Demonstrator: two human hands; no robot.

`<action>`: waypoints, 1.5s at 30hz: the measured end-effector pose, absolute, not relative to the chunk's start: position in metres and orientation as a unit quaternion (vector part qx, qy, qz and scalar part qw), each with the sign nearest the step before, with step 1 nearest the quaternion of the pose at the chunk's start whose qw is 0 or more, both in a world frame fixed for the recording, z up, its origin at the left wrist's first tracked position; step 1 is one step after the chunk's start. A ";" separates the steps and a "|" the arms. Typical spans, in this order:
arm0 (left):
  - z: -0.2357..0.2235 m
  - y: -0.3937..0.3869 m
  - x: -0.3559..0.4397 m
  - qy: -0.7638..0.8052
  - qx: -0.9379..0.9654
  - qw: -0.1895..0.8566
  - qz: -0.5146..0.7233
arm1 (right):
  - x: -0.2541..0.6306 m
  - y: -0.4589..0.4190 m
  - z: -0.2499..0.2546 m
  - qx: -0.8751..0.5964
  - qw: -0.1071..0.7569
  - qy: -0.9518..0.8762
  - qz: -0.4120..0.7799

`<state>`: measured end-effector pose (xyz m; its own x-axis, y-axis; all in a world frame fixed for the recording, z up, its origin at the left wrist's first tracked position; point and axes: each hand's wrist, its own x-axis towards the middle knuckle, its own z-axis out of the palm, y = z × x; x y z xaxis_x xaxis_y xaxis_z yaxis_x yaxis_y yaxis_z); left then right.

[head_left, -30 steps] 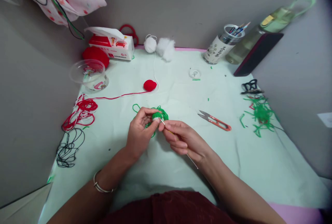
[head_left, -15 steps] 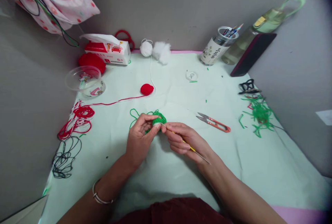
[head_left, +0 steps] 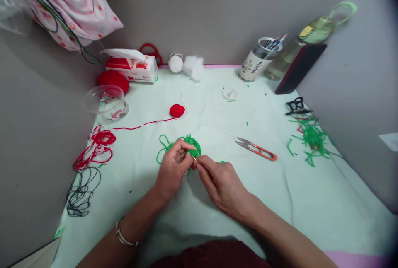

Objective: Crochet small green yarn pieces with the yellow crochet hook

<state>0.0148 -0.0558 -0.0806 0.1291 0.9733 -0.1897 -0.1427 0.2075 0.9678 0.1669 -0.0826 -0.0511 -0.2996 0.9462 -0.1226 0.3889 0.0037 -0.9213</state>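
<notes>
My left hand (head_left: pixel 174 167) pinches a small green crochet piece (head_left: pixel 193 152) between thumb and fingers, hiding most of it. Closed round a crochet hook (head_left: pixel 195 159) is my right hand (head_left: pixel 224 183). Only the hook's metal tip end shows, touching the piece near my left thumb; its handle is hidden in my palm. Loose green yarn (head_left: pixel 163 143) lies in loops on the table behind and beside my left hand. A small red ball of yarn (head_left: pixel 177 111) rests farther back, with a red strand running left from it.
Orange-handled thread snips (head_left: pixel 256 148) lie right of my hands, with green yarn scraps (head_left: pixel 314 135) beyond. Red and white yarn (head_left: pixel 101 143) and black cord (head_left: pixel 81 193) lie left. At the back stand a tissue pack (head_left: pixel 133 68), a pen jar (head_left: pixel 258 61) and a bottle (head_left: pixel 289 59).
My right hand has turned over, back now upward, so the yellow hook handle no longer shows. The green piece is tilted differently in my left fingers. The view has shifted slightly.
</notes>
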 end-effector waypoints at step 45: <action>-0.086 -0.064 0.007 0.500 0.438 0.595 0.452 | 0.181 -0.066 -0.046 -0.482 0.341 -0.522 0.616</action>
